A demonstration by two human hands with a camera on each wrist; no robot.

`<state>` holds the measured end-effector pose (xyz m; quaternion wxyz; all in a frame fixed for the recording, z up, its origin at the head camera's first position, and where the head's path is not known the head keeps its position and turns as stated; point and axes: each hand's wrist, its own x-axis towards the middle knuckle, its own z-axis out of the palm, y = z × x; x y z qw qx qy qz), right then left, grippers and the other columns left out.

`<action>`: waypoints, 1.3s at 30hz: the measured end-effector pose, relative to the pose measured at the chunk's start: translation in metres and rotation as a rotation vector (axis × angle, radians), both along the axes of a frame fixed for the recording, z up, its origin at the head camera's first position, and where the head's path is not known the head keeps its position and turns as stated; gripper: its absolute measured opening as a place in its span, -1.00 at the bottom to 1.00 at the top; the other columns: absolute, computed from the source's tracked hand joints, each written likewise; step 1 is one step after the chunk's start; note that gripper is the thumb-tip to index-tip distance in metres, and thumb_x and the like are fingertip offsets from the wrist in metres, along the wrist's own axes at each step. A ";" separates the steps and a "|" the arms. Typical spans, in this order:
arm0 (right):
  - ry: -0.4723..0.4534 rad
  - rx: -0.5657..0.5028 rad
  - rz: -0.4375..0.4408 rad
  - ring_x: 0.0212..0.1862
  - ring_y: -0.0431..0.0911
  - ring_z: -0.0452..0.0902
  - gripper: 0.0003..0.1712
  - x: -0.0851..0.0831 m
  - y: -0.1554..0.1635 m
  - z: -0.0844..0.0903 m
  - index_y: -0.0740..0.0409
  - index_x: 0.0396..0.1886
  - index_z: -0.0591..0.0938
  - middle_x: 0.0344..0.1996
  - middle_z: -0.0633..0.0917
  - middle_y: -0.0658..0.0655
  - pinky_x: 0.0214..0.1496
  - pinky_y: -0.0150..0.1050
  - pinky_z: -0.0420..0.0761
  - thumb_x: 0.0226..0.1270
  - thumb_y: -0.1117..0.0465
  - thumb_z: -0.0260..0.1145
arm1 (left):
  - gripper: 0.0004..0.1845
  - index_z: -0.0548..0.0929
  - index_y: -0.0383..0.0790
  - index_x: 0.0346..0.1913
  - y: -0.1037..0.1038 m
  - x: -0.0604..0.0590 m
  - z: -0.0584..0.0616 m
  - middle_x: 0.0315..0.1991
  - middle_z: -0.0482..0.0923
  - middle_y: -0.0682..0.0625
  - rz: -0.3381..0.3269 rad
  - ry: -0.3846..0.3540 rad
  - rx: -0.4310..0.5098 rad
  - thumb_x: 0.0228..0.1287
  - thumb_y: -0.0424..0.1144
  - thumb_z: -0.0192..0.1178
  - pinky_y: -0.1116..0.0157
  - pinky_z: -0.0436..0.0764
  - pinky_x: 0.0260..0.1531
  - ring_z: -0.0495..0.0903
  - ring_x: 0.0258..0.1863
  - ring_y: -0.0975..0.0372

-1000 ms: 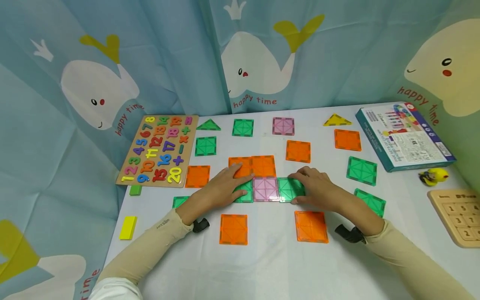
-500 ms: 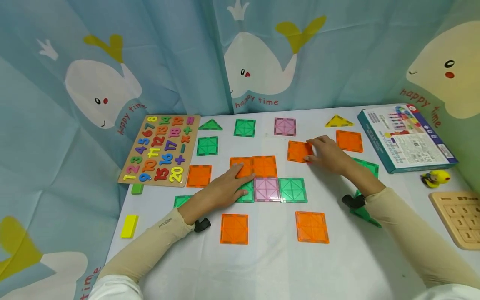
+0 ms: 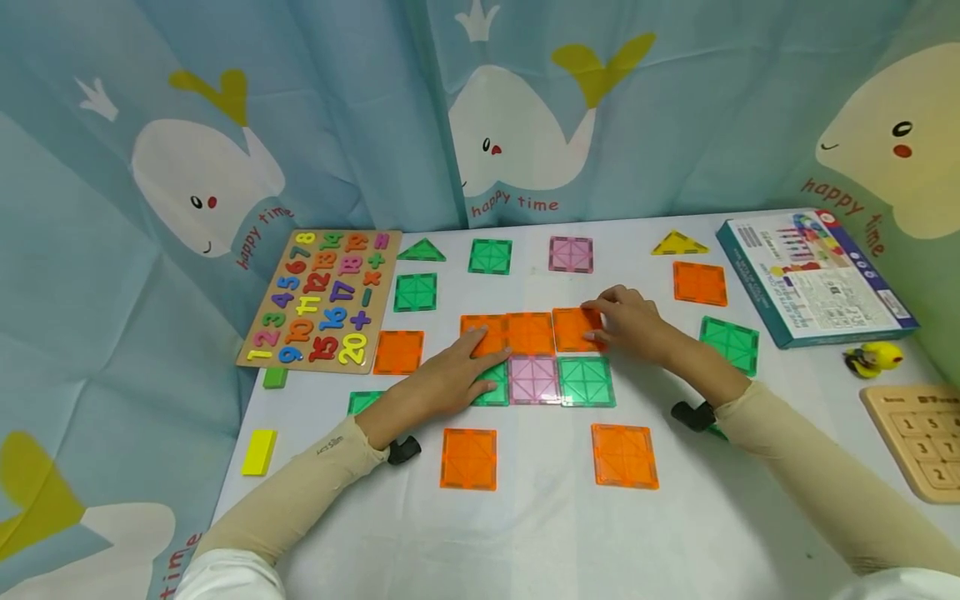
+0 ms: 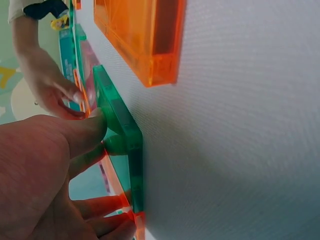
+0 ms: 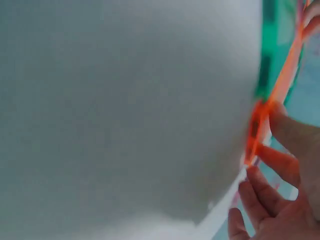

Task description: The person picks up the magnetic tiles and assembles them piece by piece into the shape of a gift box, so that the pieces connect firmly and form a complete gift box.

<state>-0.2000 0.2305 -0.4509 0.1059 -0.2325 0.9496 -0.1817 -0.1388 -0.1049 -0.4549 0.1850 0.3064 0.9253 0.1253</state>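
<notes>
Square magnetic tiles form two touching rows in the middle of the table. My left hand [image 3: 442, 375] rests with spread fingers on the left end of both rows, over a green tile [image 3: 491, 393] and an orange tile [image 3: 493, 335]. Between thumb and fingers my right hand [image 3: 633, 325] pinches another orange magnetic tile [image 3: 573, 332], right at the edge of the middle orange tile [image 3: 530, 333]. The front row continues with a pink tile [image 3: 533, 380] and a second green tile [image 3: 587, 382]. In the right wrist view the pinched tile [image 5: 255, 132] appears blurred, near a green one.
Loose tiles lie around, including two orange squares [image 3: 468, 459] in front and a yellow triangle [image 3: 678, 243] behind. A number board [image 3: 378, 312] stands left, yellow block [image 3: 258, 452] below it. At right are a box [image 3: 817, 275], a yellow figurine [image 3: 873, 358] and a wooden board [image 3: 915, 471].
My right hand left the right green tile, reached back to a loose orange tile and brought it forward and left to the back row's end. The left hand stayed in place.
</notes>
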 end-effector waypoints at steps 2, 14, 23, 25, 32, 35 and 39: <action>0.014 0.012 0.023 0.22 0.34 0.39 -0.36 0.007 -0.005 0.001 0.29 0.39 0.57 0.21 0.51 0.45 0.06 0.19 0.44 0.46 0.07 0.46 | -0.31 0.18 0.17 0.69 0.000 0.000 0.000 0.72 -0.12 -0.26 0.006 -0.007 0.000 0.64 0.10 0.08 0.01 0.21 0.61 -0.04 0.71 -0.06; 0.028 -0.007 0.185 0.51 0.43 0.24 -0.21 0.041 -0.034 -0.003 0.32 0.57 0.38 0.51 0.31 0.49 0.47 0.39 0.38 0.50 0.07 0.42 | -0.32 0.19 0.16 0.69 -0.001 0.002 -0.002 0.72 -0.11 -0.26 0.013 -0.017 0.015 0.64 0.08 0.09 0.00 0.19 0.62 -0.04 0.71 -0.06; -0.097 0.026 0.195 0.63 0.44 -0.04 -0.10 0.052 -0.049 0.006 0.29 0.66 0.24 0.65 0.08 0.46 0.44 0.28 0.45 0.51 0.03 0.39 | -0.23 0.05 0.22 0.73 -0.017 -0.002 -0.007 0.76 -0.20 -0.06 0.085 -0.120 0.106 0.61 0.18 0.08 -0.04 0.28 0.58 -0.02 0.71 0.02; -0.089 0.037 0.198 0.63 0.44 -0.02 -0.09 0.051 -0.050 0.007 0.29 0.66 0.24 0.64 0.10 0.46 0.44 0.27 0.46 0.51 0.03 0.40 | -0.19 0.00 0.17 0.74 -0.028 -0.001 -0.003 0.76 -0.21 -0.02 0.138 -0.148 0.122 0.62 0.19 0.07 -0.04 0.21 0.61 -0.06 0.72 0.05; -0.077 0.040 0.198 0.63 0.45 -0.01 -0.09 0.052 -0.050 0.009 0.31 0.64 0.26 0.63 0.12 0.47 0.46 0.28 0.44 0.49 0.04 0.42 | -0.20 0.13 -0.30 0.68 -0.071 0.020 0.016 0.68 0.05 -0.30 0.325 -0.015 -0.037 0.63 0.04 0.14 -0.16 0.27 0.55 0.13 0.64 -0.16; -0.076 0.034 0.193 0.62 0.45 0.01 -0.09 0.052 -0.050 0.010 0.32 0.63 0.28 0.62 0.14 0.48 0.46 0.28 0.44 0.48 0.03 0.43 | -0.25 0.17 -0.42 0.64 -0.078 0.031 0.017 0.64 0.10 -0.38 0.335 -0.023 -0.125 0.66 -0.03 0.10 -0.15 0.31 0.52 0.19 0.61 -0.20; -0.069 0.018 0.197 0.61 0.47 0.01 -0.10 0.052 -0.050 0.010 0.34 0.62 0.29 0.62 0.15 0.49 0.47 0.29 0.42 0.47 0.05 0.44 | -0.38 0.26 -0.38 0.62 -0.075 0.040 0.016 0.61 0.20 -0.35 0.330 0.006 -0.173 0.67 -0.19 0.08 -0.12 0.37 0.50 0.28 0.58 -0.17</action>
